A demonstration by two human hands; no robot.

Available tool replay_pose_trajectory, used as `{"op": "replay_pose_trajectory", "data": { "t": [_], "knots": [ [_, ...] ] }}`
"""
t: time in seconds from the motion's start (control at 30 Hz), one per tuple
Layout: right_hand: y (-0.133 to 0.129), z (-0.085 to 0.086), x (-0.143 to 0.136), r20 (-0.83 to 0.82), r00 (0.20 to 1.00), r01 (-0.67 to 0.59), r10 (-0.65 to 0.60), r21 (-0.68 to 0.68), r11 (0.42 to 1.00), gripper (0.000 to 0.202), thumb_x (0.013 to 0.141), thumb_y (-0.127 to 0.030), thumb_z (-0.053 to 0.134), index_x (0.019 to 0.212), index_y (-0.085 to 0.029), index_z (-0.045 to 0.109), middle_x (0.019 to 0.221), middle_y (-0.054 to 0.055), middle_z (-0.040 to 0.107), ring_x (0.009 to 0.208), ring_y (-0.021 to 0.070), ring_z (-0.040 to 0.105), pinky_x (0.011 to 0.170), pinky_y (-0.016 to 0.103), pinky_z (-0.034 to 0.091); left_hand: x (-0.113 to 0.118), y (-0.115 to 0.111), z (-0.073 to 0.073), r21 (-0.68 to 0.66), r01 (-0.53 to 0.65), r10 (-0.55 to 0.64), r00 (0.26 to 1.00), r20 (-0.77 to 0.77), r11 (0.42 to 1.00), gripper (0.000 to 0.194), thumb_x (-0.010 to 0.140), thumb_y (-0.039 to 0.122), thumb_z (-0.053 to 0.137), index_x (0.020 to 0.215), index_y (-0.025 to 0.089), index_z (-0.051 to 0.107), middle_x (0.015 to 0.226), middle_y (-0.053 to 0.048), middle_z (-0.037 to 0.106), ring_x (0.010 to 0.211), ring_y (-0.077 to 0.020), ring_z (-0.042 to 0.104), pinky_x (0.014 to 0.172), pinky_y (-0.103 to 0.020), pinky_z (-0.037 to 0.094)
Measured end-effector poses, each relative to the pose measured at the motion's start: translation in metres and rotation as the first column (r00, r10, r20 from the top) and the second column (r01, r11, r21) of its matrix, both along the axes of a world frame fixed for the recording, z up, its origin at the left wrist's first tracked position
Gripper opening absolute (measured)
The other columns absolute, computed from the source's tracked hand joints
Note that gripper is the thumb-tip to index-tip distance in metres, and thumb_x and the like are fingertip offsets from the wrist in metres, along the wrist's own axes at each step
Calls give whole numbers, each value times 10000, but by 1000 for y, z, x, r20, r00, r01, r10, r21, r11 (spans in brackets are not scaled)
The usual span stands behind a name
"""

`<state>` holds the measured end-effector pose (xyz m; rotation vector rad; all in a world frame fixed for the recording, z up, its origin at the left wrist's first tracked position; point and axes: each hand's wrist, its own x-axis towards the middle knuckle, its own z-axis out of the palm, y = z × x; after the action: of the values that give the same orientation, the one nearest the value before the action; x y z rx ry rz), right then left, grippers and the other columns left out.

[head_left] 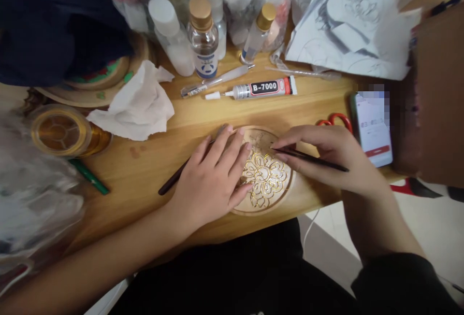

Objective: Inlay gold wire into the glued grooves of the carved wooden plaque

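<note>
A round wooden plate (290, 187) lies near the table's front edge, bearing a gold-outlined flower design (266, 174) with fainter lines above it. Over the plate's left part my left hand (208, 182) lies flat, fingers stretched out. My right hand (322, 153) pinches thin dark tweezers (315, 159) at the plate's upper right, their tip beside the faint lines. Whether the tip holds anything is too small to tell. A dark stick-like tool (170, 182) lies partly under my left hand.
Beyond the plate are a glue tube (263, 88), a clear pen (217, 81) and bottles (203, 39). Crumpled tissue (139, 105), a gold wire spool (60, 131) and a green pen (90, 177) lie left. Red-handled scissors (340, 119), a phone (373, 129) and a cardboard box (440, 97) stand right.
</note>
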<state>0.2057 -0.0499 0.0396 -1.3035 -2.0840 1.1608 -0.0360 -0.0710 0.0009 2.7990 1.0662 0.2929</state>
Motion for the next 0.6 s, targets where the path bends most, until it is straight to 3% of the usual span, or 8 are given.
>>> {"op": "replay_pose_trajectory", "data": {
  "t": [0.1,0.27,0.6],
  "knots": [
    [11,0,3,-34,995,-91,90,-47,995,214,860,-220,658,1073,-206,658,986,19,746,892,143,711,780,265,577,1,1,2,-25,-7,7,1000,-12,1000,515,947,402,480,1333,71,559,1460,-177,492,1347,-382,466,1003,-517,463],
    [26,-5,7,-76,978,-198,192,-89,976,136,876,-266,659,986,-190,682,941,25,765,841,134,727,670,215,562,3,1,3,-46,-12,11,1000,-21,999,501,949,397,491,1326,74,560,1440,-180,514,1336,-384,480,1004,-524,471],
    [30,-20,6,-277,939,-231,202,-76,970,111,883,-187,659,974,-149,709,881,54,734,826,122,692,724,231,547,4,2,7,-74,-11,6,998,-65,997,517,940,380,531,1359,76,517,1446,-190,504,1342,-391,474,1014,-528,467]
  ]
}}
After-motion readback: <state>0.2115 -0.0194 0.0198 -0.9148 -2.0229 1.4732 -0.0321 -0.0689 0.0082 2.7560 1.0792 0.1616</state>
